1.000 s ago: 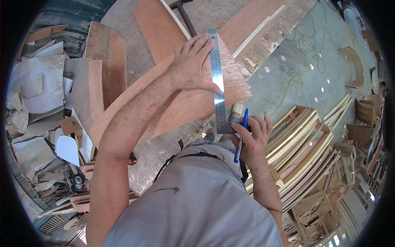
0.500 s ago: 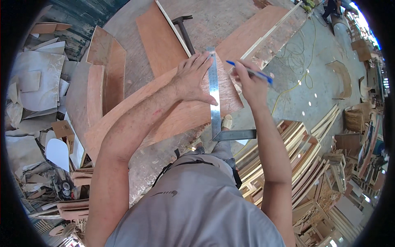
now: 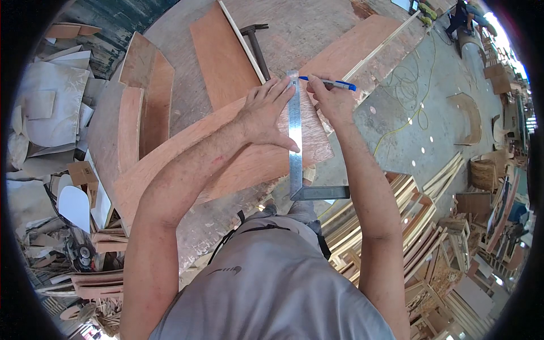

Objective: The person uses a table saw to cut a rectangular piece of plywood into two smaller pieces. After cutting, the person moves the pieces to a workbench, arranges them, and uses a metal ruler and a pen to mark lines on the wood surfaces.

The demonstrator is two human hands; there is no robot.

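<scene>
A long reddish plywood board (image 3: 187,153) lies across the worktable in front of me. Across its right end rests a metal try square (image 3: 294,122), its thick stock hanging past the near edge. Fingers spread, my left hand (image 3: 265,116) lies on the board and touches the blade along its left side. My right hand (image 3: 333,105) is closed round a blue and grey pen (image 3: 337,84). The pen's blue tip is beside the blade, near its far end; whether it touches the wood I cannot tell.
A hammer (image 3: 256,51) lies beyond the board, next to a flat plywood piece (image 3: 218,56). An open plywood frame (image 3: 144,102) stands at the left of the worktable (image 3: 317,28). Stacked wooden strips (image 3: 391,198) are at the right, and a yellow cable (image 3: 391,133) trails over the floor.
My right hand has moved left and a little up, bringing the pen tip close to the square's blade. My left hand stays on the board and square.
</scene>
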